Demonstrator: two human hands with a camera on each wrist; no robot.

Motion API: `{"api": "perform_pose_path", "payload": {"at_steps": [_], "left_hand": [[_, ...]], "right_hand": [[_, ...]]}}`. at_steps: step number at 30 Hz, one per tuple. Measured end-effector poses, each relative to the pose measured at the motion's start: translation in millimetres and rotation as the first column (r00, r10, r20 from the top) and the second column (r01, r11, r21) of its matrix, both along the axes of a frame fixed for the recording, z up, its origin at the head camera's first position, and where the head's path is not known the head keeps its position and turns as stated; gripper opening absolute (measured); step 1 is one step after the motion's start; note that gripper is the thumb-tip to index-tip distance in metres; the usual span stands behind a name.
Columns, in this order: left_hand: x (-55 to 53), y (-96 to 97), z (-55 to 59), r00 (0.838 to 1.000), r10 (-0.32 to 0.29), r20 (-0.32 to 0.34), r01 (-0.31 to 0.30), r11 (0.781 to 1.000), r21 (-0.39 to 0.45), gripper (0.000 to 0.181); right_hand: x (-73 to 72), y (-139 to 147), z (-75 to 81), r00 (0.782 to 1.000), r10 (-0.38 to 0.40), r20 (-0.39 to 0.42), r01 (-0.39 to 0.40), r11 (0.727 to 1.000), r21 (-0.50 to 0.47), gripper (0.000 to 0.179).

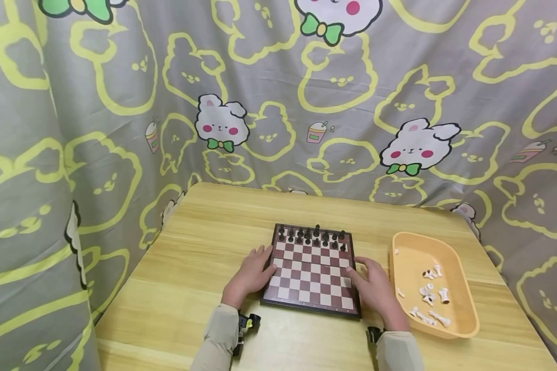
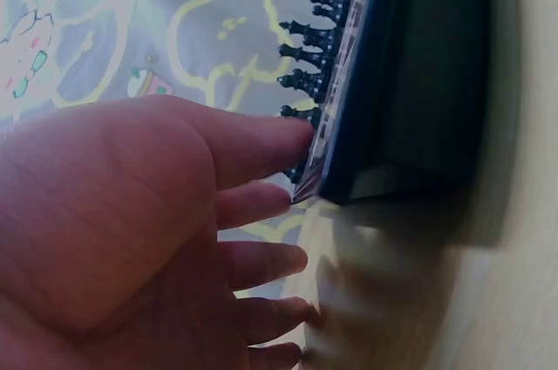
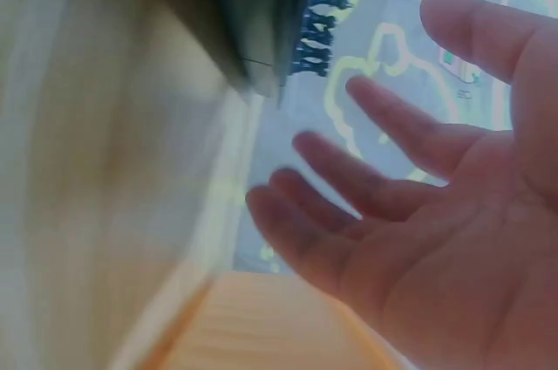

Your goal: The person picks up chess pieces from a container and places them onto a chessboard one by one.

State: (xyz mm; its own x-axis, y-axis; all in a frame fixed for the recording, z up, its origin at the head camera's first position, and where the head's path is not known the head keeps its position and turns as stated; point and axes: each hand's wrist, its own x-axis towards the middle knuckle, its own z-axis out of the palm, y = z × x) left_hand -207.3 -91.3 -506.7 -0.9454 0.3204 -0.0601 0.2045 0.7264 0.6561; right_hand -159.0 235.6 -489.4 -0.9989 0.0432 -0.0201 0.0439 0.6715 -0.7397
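A brown-and-white chessboard [image 1: 312, 281] lies on the table, with black chess pieces [image 1: 308, 236] standing in two rows at its far end. At the board's left edge is my left hand [image 1: 251, 271]. Its thumb [image 2: 261, 143] reaches over the board's rim, while the other fingers extend alongside; whether the thumb presses on the board I cannot tell. My right hand [image 1: 375, 286] is by the opposite edge, palm toward the board. In the right wrist view its fingers [image 3: 384, 187] are spread and loosely bent, holding nothing.
An orange plastic tray [image 1: 464, 304] stands on the table to the right of my right hand. Several white chess pieces [image 1: 428, 293] lie loose in it. A patterned curtain [image 1: 269, 82] hangs behind the wooden table [image 1: 176, 268] and along its sides.
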Motion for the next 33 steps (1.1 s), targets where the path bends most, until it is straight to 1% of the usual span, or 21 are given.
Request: {"api": "perform_pose_path", "payload": {"at_steps": [5,10,14,18,20,23,25,28,31,33], "left_hand": [[0.2,1.1,0.7,1.000,-0.009,-0.009,0.009,1.000,-0.015,0.054],[-1.4,1.9,2.8,1.000,-0.014,-0.003,0.013,1.000,-0.020,0.050],[-1.4,1.6,3.0,1.000,-0.016,0.007,0.016,0.999,-0.031,0.050],[0.8,1.4,0.4,0.999,-0.023,0.029,0.024,0.999,-0.037,0.051],[1.5,0.4,0.2,0.999,-0.028,0.028,0.029,0.999,-0.034,0.051],[2.8,-0.6,0.0,0.999,-0.035,0.034,0.036,0.999,-0.037,0.051],[3.7,-0.8,0.0,0.999,-0.036,0.035,0.037,0.999,-0.034,0.051],[4.4,-0.4,-0.7,0.999,-0.035,0.037,0.037,0.999,-0.030,0.051],[3.9,0.0,-1.1,0.999,-0.035,0.036,0.036,0.999,-0.035,0.051],[3.0,0.1,-0.5,0.999,-0.032,0.037,0.033,0.999,-0.038,0.052]], "right_hand": [[7.4,2,14.9,0.999,0.018,-0.030,-0.019,0.999,-0.031,0.043],[13.7,8,31.7,0.995,0.004,-0.104,-0.006,1.000,-0.019,0.041],[19.5,20,40.4,0.990,-0.016,-0.141,0.019,1.000,0.020,0.042],[25.4,38,43.6,0.985,-0.057,-0.163,0.067,0.996,0.057,0.042],[26.2,48,44.3,0.983,-0.080,-0.166,0.094,0.993,0.078,0.043],[27.6,67,44.0,0.987,-0.101,-0.129,0.115,0.987,0.113,0.047],[28.7,81,43.1,0.990,-0.110,-0.084,0.120,0.983,0.137,0.051],[30.6,102,42.6,0.993,-0.115,0.026,0.110,0.982,0.156,0.061],[32.4,118,41.7,0.985,-0.102,0.136,0.077,0.981,0.180,0.068],[32.5,125,40.9,0.978,-0.090,0.188,0.052,0.979,0.199,0.071]]}}
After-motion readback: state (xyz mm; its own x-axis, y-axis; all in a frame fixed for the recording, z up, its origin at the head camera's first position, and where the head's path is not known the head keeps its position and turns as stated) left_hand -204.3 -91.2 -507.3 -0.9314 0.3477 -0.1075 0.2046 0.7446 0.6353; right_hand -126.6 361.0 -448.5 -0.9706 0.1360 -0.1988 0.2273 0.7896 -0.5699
